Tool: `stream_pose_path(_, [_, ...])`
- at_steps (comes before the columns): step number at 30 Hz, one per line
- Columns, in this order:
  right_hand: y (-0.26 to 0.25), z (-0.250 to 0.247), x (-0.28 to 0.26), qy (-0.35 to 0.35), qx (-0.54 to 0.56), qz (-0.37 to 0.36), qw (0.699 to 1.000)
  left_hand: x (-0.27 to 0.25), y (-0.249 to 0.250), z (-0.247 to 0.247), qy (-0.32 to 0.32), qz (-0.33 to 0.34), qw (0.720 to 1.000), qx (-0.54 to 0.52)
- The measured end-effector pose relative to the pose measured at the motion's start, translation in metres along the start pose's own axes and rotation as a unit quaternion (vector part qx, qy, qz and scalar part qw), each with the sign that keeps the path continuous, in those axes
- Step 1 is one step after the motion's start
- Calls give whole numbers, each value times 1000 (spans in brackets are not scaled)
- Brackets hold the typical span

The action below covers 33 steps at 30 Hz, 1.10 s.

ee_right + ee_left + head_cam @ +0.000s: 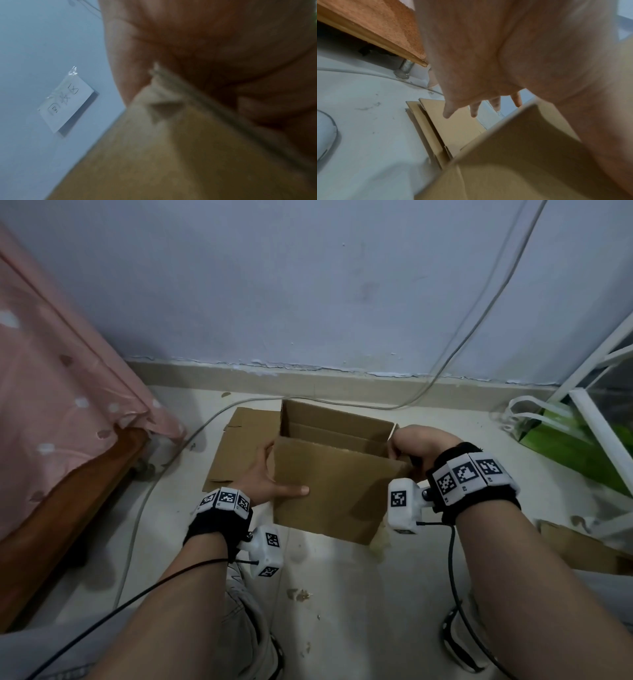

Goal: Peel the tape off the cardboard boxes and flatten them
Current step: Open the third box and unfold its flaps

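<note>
A brown cardboard box (pixel 329 491) stands open-topped on the pale floor, with no tape visible on it. My left hand (pixel 265 475) spans its near left corner, thumb flat across the front face and straight fingers (pixel 494 103) along the left side. My right hand (pixel 416 445) grips the top right corner with its fingers curled over the rim. The left wrist view shows the box (pixel 513 155) from below the palm. Close up in the right wrist view, the box (pixel 171 148) is blurred under my right hand (pixel 205 40). A flattened box (pixel 236 446) lies behind on the left.
A bed with a pink sheet (pixel 61 392) and wooden frame (pixel 68 501) borders the left. A grey cable (pixel 150 491) crosses the floor. A green bag (pixel 565 440), a white rack (pixel 596 433) and more cardboard (pixel 575 546) sit at the right. A paper note (pixel 67 100) hangs on the wall.
</note>
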State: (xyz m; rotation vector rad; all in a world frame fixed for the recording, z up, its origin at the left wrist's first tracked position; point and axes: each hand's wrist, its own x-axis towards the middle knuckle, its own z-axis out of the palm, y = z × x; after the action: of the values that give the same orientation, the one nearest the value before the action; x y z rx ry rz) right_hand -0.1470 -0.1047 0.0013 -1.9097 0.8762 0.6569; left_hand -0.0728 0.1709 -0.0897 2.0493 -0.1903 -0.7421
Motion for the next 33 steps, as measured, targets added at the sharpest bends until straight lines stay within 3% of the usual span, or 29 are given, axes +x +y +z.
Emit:
stream_pose_path(4, [-4,-1,1,30,25,-14,999,-2,-3,-1,-42,-5,999,-15])
stream_pose_path(7, [0,3,9,55,130,-28,990,-10,-4,3,-72,-18,996,-58])
stream_pose_path(10, [8,5,14,-23,264,-69,962,-15,-11,4,-60,-59,984,-157])
stream_pose_path(13, [15,7,18,-70,286,-142,945,-14,-14,7,-27,-102,957,-270])
stream_pose_path(16, [16,19,29,6,232,-154,960,-15,-10,10,9,-108,906,-408])
stream_pose_path(19, [25,29,44,80,138,-106,981,-15,-9,8,45,-107,877,-466])
stream_pose_path(23, [29,48,57,4,134,-68,989,-16,-17,0,68,-113,846,-517])
stream_pose_path(26, [18,64,63,-26,109,-75,991,-14,-26,-3,77,-124,800,-582])
stream_pose_path(29, [4,92,65,-139,129,-70,979,-6,-26,-5,97,-158,763,-619])
stream_pose_path(31, [-3,113,70,-173,183,-74,965,0,-19,-6,107,-181,762,-613])
stream_pose_path(33, [-11,129,78,-152,220,-90,959,8,-17,-6,124,-199,767,-597])
